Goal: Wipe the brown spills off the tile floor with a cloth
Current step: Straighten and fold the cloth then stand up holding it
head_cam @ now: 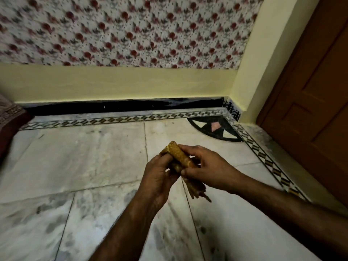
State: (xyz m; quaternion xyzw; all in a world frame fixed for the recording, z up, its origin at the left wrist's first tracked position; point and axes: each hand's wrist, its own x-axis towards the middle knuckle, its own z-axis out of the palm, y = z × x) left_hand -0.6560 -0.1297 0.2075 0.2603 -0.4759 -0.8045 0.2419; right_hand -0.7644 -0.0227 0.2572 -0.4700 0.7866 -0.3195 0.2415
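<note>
Holds the rolled brown cloth (181,156) above the tile floor (90,159), pinching it with the left grip (158,177) and the right grip (208,169).

Two hands, left hand (158,178) and right hand (205,166). One rolled yellow-brown cloth (180,156). One wooden door (310,91). One floral wall covering (122,31). One fan-shaped corner inlay (216,129) in the tile floor (84,157). Two diamond-pattern border strips (113,120). One dark red fabric item (9,125), cut off at the left edge.
</note>
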